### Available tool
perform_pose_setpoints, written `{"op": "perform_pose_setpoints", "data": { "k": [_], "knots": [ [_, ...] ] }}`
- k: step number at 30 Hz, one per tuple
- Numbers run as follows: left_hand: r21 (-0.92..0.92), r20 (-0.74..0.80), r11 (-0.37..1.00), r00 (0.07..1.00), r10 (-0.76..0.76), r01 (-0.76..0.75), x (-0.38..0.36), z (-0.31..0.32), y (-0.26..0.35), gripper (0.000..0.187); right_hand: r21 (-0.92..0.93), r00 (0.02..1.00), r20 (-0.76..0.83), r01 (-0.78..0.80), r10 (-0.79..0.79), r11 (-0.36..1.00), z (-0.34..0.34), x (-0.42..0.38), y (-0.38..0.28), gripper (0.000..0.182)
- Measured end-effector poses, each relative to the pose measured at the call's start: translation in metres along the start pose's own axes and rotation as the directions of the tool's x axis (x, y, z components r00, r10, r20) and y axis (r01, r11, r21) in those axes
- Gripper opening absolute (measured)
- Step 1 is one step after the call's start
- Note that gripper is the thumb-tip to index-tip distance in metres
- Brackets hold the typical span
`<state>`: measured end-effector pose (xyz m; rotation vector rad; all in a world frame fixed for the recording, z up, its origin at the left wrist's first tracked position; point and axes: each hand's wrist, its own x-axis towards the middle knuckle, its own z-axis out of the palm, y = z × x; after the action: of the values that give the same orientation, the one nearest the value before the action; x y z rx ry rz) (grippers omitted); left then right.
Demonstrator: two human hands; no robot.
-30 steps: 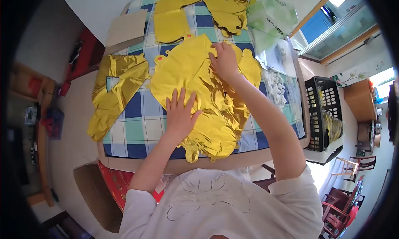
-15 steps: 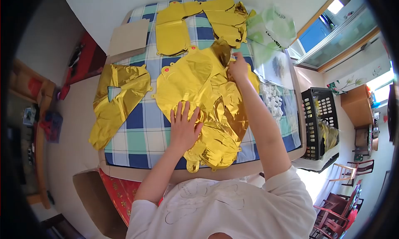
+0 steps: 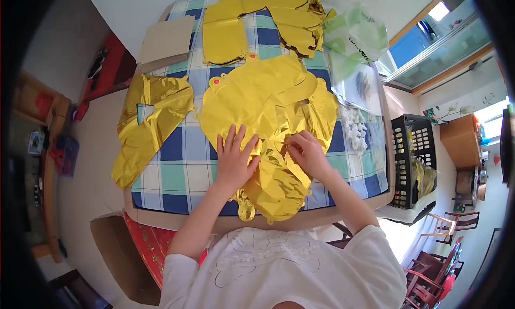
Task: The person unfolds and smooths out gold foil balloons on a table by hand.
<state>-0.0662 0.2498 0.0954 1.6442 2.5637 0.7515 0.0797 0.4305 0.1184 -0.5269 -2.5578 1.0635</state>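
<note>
A pile of flat gold foil balloons (image 3: 265,102) lies in the middle of a table covered with a blue, green and white checked cloth (image 3: 185,166). My left hand (image 3: 233,156) rests flat on the near left part of the pile, fingers spread. My right hand (image 3: 306,152) sits beside it on the pile, its fingers pinching a crinkled fold of foil. The near end of the pile hangs slightly over the table's front edge.
Another gold foil balloon (image 3: 147,124) drapes over the table's left edge. More gold balloons (image 3: 257,22) lie at the far end, with a cardboard sheet (image 3: 166,38) at the far left and plastic bags (image 3: 354,35) at the far right. A black crate (image 3: 416,158) stands right of the table.
My right hand came back from the far edge of the pile to the near part, beside my left hand. The lifted foil sheet now lies flat. My left hand stayed in place.
</note>
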Motion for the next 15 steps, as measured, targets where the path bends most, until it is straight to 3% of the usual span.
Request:
{"op": "perform_pose_setpoints", "data": {
  "k": [3,7,12,15],
  "knots": [
    [0.014,0.044,1.000,0.999,0.020,-0.021,0.005,-0.004,-0.005,0.049,0.029,0.991,-0.005,-0.132,0.132,0.991,-0.002,0.004,-0.006,0.010],
    [0.000,0.050,1.000,0.999,0.016,-0.016,0.009,-0.003,-0.013,0.048,-0.375,0.994,-0.087,-0.101,0.073,0.922,0.019,0.008,-0.025,0.025],
    [-0.053,0.039,0.998,0.999,0.031,-0.029,0.008,0.001,-0.021,0.047,-0.010,0.960,-0.101,-0.262,0.260,0.965,0.017,0.021,-0.011,0.017],
    [-0.127,0.043,0.992,0.999,0.028,-0.023,0.008,-0.007,-0.022,0.047,0.194,0.887,-0.167,-0.398,0.430,0.897,0.007,0.017,0.014,0.014]
  ]
}}
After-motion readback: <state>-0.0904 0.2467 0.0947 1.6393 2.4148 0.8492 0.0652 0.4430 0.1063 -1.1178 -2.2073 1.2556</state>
